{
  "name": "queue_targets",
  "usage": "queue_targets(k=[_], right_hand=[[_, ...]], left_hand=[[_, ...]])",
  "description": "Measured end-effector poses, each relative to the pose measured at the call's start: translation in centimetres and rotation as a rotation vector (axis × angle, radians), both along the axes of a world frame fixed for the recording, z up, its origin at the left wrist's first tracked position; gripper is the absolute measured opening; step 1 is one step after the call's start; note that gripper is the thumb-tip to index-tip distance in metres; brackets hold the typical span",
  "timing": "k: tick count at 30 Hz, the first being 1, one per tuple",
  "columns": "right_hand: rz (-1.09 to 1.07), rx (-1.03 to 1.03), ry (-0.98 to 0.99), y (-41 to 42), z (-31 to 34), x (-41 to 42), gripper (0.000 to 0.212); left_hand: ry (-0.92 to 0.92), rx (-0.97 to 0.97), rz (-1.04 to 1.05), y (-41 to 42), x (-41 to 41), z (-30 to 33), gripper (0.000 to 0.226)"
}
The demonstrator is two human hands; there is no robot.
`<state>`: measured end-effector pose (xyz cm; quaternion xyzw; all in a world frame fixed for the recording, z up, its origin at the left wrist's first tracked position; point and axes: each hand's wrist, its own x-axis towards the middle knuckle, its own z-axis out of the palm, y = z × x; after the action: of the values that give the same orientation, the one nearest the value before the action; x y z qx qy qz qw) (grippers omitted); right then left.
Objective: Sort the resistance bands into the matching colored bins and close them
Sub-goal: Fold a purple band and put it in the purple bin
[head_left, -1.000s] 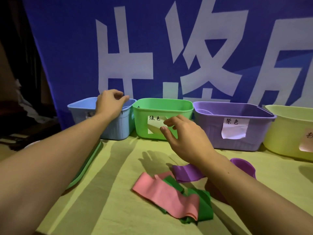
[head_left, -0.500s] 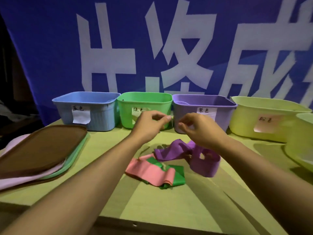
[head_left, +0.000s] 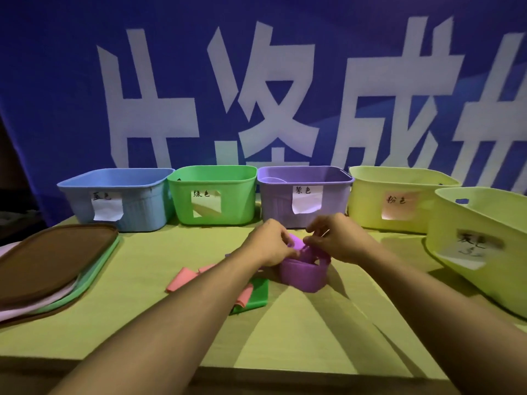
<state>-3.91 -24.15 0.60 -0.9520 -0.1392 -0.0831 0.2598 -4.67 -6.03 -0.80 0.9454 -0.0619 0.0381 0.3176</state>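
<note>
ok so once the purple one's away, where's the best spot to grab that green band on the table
Take the green band at its bare right-hand end, coming from above and the right. That end lies flat and uncovered, while its left part sits under the pink band and the left forearm. Pinching there should lift it alone, probably sliding out from under the pink one.

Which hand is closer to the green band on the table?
Left. The left hand holds the purple band just above and beside the green band; the right hand pinches the purple band's far side, further right.
</note>
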Motion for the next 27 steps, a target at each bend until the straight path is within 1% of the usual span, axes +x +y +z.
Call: queue_targets(k=[3, 6, 9, 12, 14, 17, 19, 21, 23, 25, 27], right_hand=[[0.005, -0.125, 0.032, 0.0, 0.1, 0.2, 0.039], [-0.007, -0.225, 0.025, -0.2, 0.0, 0.5, 0.031], [0.033, -0.215, 0.092, -0.3, 0.1, 0.2, 0.026], [0.107, -0.216, 0.205, -0.5, 0.1, 0.0, 0.032], [0.141, -0.241, 0.245, -0.6, -0.2, 0.1, 0.038], [0.124, -0.259, 0.231, -0.7, -0.4, 0.4, 0.037], [0.087, -0.236, 0.191, -0.6, -0.4, 0.5, 0.035], [0.043, -0.145, 0.132, -0.4, -0.3, 0.4, 0.031], [0.026, 0.02, 0.102, -0.2, 0.1, 0.1, 0.035], [0.026, 0.254, 0.115, 0.2, 0.8, -0.5, 0.041], [0.018, 0.513, 0.125, 0.7, 1.9, -1.3, 0.04]], left_hand=[[-0.036, -0.024, 0.019, 0.0, -0.2, 0.4, 0.016], [-0.022, -0.021, 0.012, 0.2, -0.6, 0.9, 0.017], [0.0, -0.008, 0.008, 0.6, -0.9, 1.0, 0.02], [0.019, 0.025, 0.009, 1.0, -1.1, 0.9, 0.021], [0.057, 0.033, -0.007, 1.2, -1.3, 0.9, 0.02], [0.12, 0.005, -0.029, 1.4, -2.0, 1.2, 0.02], [0.14, 0.027, -0.056, 1.5, -2.5, 1.6, 0.017], [0.164, 0.042, -0.084, 1.6, -3.1, 2.0, 0.016], [0.202, 0.02, -0.107, 1.9, -3.6, 2.3, 0.02], [0.245, -0.024, -0.134, 2.0, -4.1, 2.7, 0.02], [0.289, -0.058, -0.159, 2.0, -4.4, 3.3, 0.014]])
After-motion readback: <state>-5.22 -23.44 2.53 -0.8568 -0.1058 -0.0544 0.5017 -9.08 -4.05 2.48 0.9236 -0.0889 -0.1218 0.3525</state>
